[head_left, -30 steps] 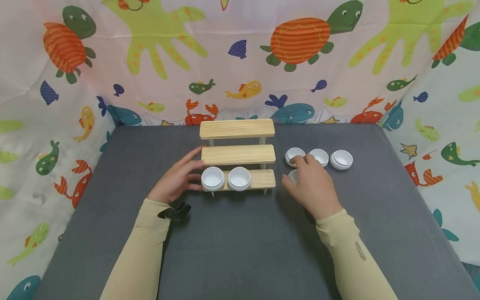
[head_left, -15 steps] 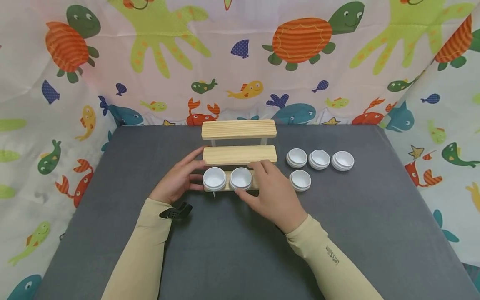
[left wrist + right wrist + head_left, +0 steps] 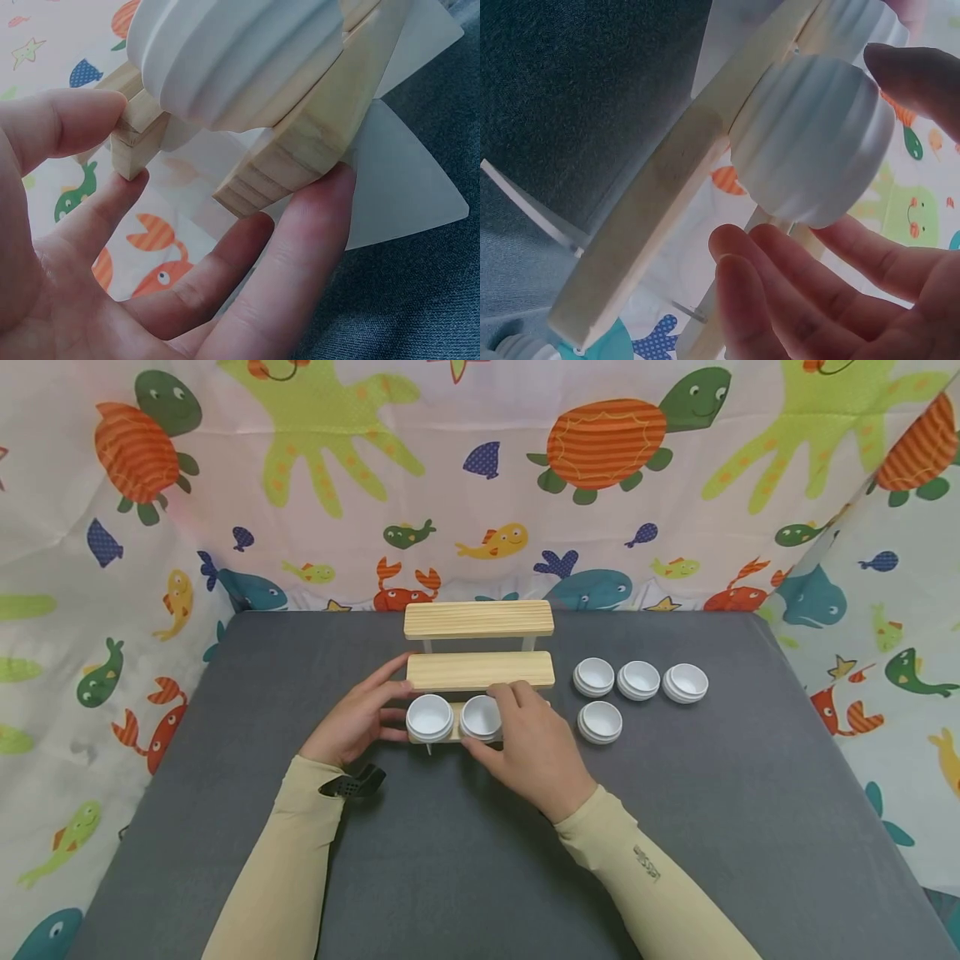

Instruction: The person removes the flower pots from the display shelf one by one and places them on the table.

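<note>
A three-tier wooden display stand with clear side supports stands on the table. My left hand grips its left end; in the left wrist view the fingers touch the ends of two boards. On the lowest board sit two small white ribbed pots, a left pot and a right pot. My right hand holds the right pot, its thumb on one side and a finger on the other. Part of that pot is hidden behind the hand in the head view.
Right of the stand, several more white pots stand on the grey table, three in a row and one pot in front. A curtain printed with sea animals hangs behind and at both sides.
My right hand has moved left from the loose pots to the right pot on the lowest board, then shifted slightly further left. The left hand keeps its grip on the stand.
</note>
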Available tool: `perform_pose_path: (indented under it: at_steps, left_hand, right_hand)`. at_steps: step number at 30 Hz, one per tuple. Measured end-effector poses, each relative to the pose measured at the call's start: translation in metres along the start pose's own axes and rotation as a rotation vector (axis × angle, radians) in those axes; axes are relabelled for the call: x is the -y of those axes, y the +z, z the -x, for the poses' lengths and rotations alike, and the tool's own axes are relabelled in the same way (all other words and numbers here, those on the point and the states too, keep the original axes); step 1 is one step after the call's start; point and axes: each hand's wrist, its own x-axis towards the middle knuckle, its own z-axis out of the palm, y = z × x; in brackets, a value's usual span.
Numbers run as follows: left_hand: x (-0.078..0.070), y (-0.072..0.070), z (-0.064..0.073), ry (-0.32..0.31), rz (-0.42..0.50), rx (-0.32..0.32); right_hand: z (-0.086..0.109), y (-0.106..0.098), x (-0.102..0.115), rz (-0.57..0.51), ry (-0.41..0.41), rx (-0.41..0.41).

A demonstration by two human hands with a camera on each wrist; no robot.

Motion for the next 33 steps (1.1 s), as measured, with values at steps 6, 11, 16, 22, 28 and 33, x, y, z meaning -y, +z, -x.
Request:
perform_pose_path:
  at_steps: [6,11,16,22,28,33]
  left_hand:
    - [0.001,0.0,0.0,0.011,0.009,0.005]
    - [0.001,0.0,-0.001,0.014,0.011,0.009]
    - [0.001,0.0,-0.001,0.01,0.001,0.006]
    - [0.003,-0.002,-0.001,0.012,-0.01,0.01]
    - [0.006,-0.001,-0.001,0.023,-0.014,0.013]
    - [0.008,0.0,-0.001,0.03,-0.014,0.013]
  right_hand:
    - [-0.002,0.002,0.003,0.012,0.002,0.005]
    - [-0.003,0.003,0.004,0.018,0.001,0.023]
    - [-0.003,0.004,0.004,0.017,-0.007,0.025]
    - [0.0,0.005,0.001,0.009,-0.016,0.01]
    - [0.007,0.003,-0.008,-0.014,-0.016,-0.018]
    - [0.015,-0.002,-0.018,-0.011,-0.015,-0.042]
